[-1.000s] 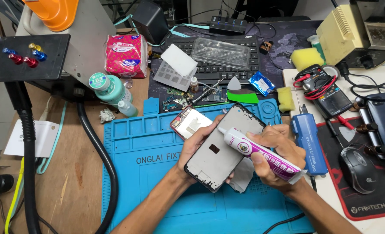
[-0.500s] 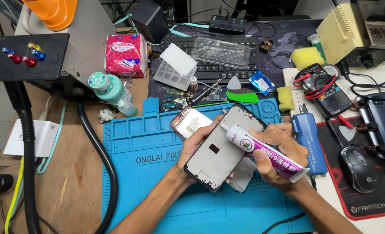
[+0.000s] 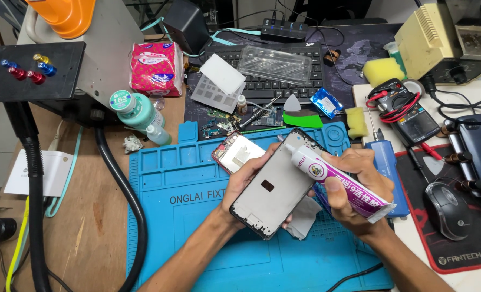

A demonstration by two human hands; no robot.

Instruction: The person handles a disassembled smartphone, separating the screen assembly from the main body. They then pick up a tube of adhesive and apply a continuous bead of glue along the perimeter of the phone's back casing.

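Over blue mat point(image 3: 186, 184), hands grip phone frame point(image 3: 275, 186) and glue tube point(image 3: 338, 181).

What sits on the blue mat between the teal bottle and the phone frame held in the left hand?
In the head view, a phone back cover lies on the blue mat there.

Centre: I see the phone frame point(image 3: 275, 186) over the repair mat point(image 3: 197, 216).
Right of it: glue tube point(image 3: 335, 181).
Just left, on mat: phone point(image 3: 236, 153).
Far: keyboard point(image 3: 262, 84), plastic tray point(image 3: 274, 64) on it.
Right edge: computer mouse point(image 3: 449, 210).
Far left: tissue pack point(image 3: 156, 68).
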